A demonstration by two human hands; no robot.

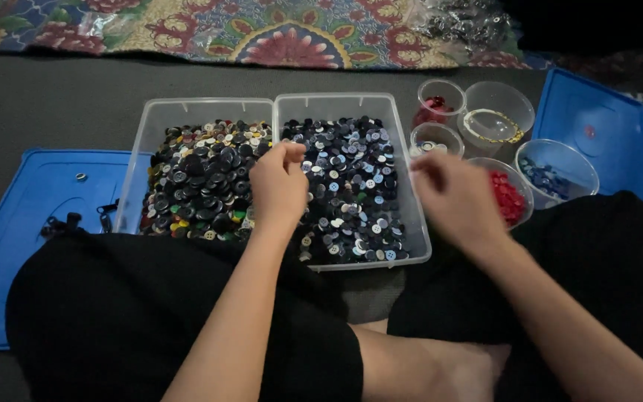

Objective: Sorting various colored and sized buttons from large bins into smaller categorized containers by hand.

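My left hand (278, 186) hovers, fingertips pinched together, over the right clear tub (411, 223) of dark buttons (351, 186); my right hand (455, 197), blurred, fingers curled, sits beside the cup of red buttons (511, 197).

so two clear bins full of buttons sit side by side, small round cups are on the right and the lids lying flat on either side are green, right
Not quite: the lids are blue, not green. The head view shows one blue lid flat on the left and another blue lid on the right. The rest holds: two clear bins of buttons sit side by side, and small round cups stand to their right.
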